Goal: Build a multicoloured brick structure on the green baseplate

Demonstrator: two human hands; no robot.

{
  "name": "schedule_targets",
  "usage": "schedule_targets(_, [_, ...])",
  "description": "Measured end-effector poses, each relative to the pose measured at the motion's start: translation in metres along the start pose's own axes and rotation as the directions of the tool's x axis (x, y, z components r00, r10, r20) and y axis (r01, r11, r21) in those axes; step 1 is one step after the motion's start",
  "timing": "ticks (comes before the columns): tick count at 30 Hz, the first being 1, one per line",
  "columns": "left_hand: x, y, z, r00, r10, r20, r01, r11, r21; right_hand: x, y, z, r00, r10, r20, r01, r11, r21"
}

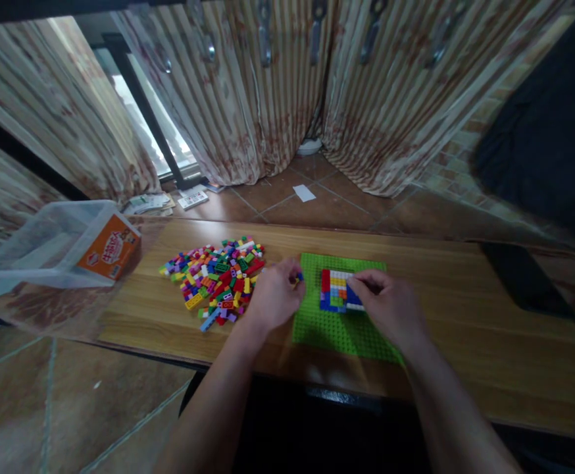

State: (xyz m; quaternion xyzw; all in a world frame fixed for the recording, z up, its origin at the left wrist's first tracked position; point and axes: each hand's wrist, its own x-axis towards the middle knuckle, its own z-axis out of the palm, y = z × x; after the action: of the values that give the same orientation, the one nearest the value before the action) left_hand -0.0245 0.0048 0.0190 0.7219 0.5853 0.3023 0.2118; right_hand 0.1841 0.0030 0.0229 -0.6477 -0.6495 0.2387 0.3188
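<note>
A green baseplate (312,322) lies on the table in front of me. On it stands a flat patch of coloured bricks (335,289), with red, white, yellow, orange and blue parts. My right hand (391,303) is closed in a pinch at the right side of this patch, by some dark blue and white bricks; what its fingertips grip is hidden. Just off the plate's left edge, my left hand (277,293) has its fingers curled together around a small blue brick (300,278). Left of that hand spreads a heap of loose mixed bricks (223,280).
The wooden table (465,316) runs across the view. A clear plastic box (55,227) with an orange label stands at its left end. A dark flat object (519,273) lies to the right. Curtains (277,99) hang beyond the tiled floor, where papers (304,193) lie.
</note>
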Motion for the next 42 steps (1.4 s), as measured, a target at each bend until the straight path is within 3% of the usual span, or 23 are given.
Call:
schedule_targets(5, [-0.007,-0.034,-0.044,0.992,-0.12,-0.035,0.123,0.983,0.134,-0.006,-0.019,0.018,0.996,-0.084,0.025,0.082,0.993,0.087])
schedule_targets(9, [-0.017,-0.042,-0.064,0.977,-0.213,0.018,0.199,0.939,0.28,-0.007,-0.027,0.029,0.994,-0.098,0.047,0.093,0.992,0.088])
schedule_targets(16, [-0.024,-0.042,-0.067,0.986,-0.152,0.068,0.12,0.93,0.346,-0.007,-0.032,0.044,0.978,-0.202,0.053,0.201,0.979,0.018])
schedule_targets(21, [-0.021,-0.047,-0.065,0.989,-0.148,0.021,0.137,0.95,0.281,0.003,-0.05,0.076,0.959,-0.273,0.079,0.28,0.956,-0.084])
schedule_targets(26, [-0.018,-0.051,-0.067,0.981,-0.189,-0.036,0.193,0.957,0.218,0.017,-0.058,0.104,0.961,-0.193,0.197,0.233,0.95,-0.208])
schedule_targets(32, [-0.014,-0.05,-0.072,0.984,-0.177,-0.032,0.18,0.956,0.233,0.02,-0.062,0.108,0.963,-0.163,0.213,0.217,0.941,-0.26])
schedule_targets(37, [-0.013,-0.049,-0.068,0.993,-0.121,0.005,0.12,0.99,0.078,0.007,-0.065,0.09,0.964,-0.193,0.181,0.214,0.972,-0.102])
schedule_targets(42, [-0.014,-0.028,-0.051,0.995,-0.019,0.1,0.036,0.984,-0.174,-0.006,-0.053,0.067,0.986,-0.1,0.132,0.056,0.951,0.304])
